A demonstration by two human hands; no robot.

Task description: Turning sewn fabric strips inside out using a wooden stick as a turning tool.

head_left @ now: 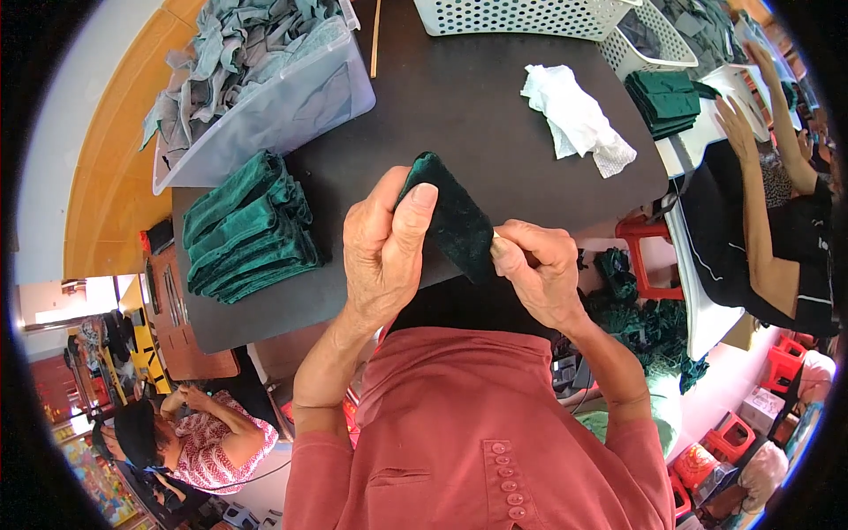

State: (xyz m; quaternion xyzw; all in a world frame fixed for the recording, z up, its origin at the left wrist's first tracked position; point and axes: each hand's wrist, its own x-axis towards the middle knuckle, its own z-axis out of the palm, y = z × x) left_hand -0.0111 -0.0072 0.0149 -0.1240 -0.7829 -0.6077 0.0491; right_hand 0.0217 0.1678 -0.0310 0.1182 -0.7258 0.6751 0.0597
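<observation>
A small dark green velvet piece [455, 216], seemingly folded or sewn, is stretched at a slant above the near edge of the dark table [424, 106]. My left hand [387, 238] grips its upper left end, thumb on the face and fingers behind. With thumb and forefinger, my right hand [543, 269] pinches the lower right edge, where a tiny pale bit shows at the fingertips. To the left of my left hand lies a stack of folded green velvet pieces [247, 234].
Behind the stack stands a clear plastic bin [291, 106] heaped with grey-green cloth. A crumpled white cloth [579, 119] lies at the right, below a white perforated basket [530, 18]. More green velvet [662, 102] sits by a co-worker's hand [735, 124]. Another person [203, 424] works at lower left.
</observation>
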